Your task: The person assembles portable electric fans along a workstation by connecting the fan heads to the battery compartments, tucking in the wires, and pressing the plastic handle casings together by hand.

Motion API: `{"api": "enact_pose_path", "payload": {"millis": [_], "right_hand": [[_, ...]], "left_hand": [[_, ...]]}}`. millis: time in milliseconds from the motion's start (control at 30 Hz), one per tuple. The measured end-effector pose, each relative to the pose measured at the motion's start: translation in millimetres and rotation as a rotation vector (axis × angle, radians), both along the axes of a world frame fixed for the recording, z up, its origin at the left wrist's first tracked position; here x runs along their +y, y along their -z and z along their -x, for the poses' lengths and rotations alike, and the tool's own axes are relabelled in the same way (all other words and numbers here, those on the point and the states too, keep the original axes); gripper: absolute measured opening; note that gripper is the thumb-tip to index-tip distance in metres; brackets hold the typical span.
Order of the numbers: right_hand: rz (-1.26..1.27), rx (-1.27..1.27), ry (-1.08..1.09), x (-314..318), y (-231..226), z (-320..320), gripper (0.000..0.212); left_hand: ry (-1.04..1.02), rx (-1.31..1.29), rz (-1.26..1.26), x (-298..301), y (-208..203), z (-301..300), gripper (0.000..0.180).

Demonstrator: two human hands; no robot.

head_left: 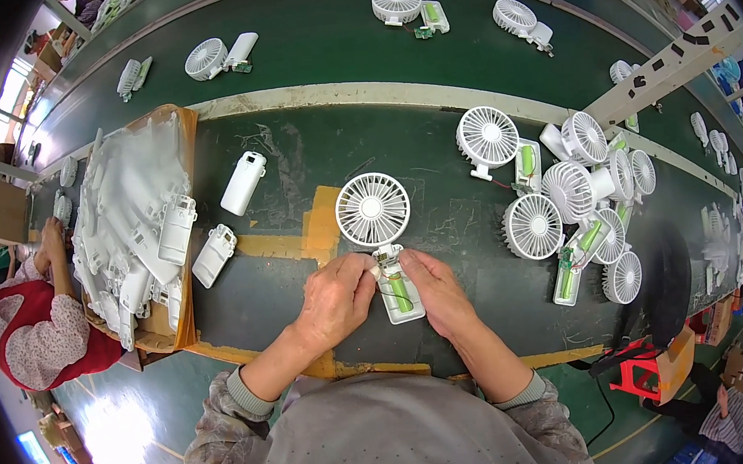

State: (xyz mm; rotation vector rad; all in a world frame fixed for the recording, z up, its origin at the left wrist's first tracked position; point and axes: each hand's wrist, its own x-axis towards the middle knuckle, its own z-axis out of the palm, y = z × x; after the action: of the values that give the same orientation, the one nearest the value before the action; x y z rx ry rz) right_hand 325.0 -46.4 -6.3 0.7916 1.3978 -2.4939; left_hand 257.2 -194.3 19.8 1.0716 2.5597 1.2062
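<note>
A white handheld fan [372,209] lies face up on the dark bench in front of me, its round grille pointing away. Its handle shell [404,313] is uncovered, showing a green battery [401,292] and thin wires. My left hand [335,300] is closed in a pinch at the left of the handle's upper end; a small pale bit shows at its fingertips. My right hand [437,290] grips the right side of the handle, thumb near the fan's neck. Exactly what the fingertips press between them is partly hidden.
A cardboard box [185,317] heaped with white handle covers stands at left, with a loose cover [243,183] beside it. Several fans [535,226] are piled at right by a metal post [673,69]. More fans lie on the green belt [310,54]. A co-worker [41,331] sits at left.
</note>
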Motion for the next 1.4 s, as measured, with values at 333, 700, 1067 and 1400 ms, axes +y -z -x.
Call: {"api": "enact_pose_path", "payload": {"millis": [333, 700, 1067, 1400], "right_hand": [[-0.022, 0.026, -0.044, -0.7, 2.4, 0.1, 0.033], [-0.046, 0.054, -0.029, -1.9, -2.7, -0.3, 0.033], [-0.058, 0.239, -0.156, 2.0, -1.1, -3.2, 0.03], [-0.168, 0.254, -0.179, 2.8, 0.5, -3.9, 0.031]], "left_hand": [[-0.01, -0.064, -0.023, -2.4, -1.3, 0.1, 0.012], [0.01, 0.131, 0.049, 3.6, -7.3, -2.8, 0.022], [0.161, 0.24, 0.151, 7.6, -14.0, -1.1, 0.032], [0.268, 0.138, 0.266, 15.7, -28.2, 7.8, 0.028]]}}
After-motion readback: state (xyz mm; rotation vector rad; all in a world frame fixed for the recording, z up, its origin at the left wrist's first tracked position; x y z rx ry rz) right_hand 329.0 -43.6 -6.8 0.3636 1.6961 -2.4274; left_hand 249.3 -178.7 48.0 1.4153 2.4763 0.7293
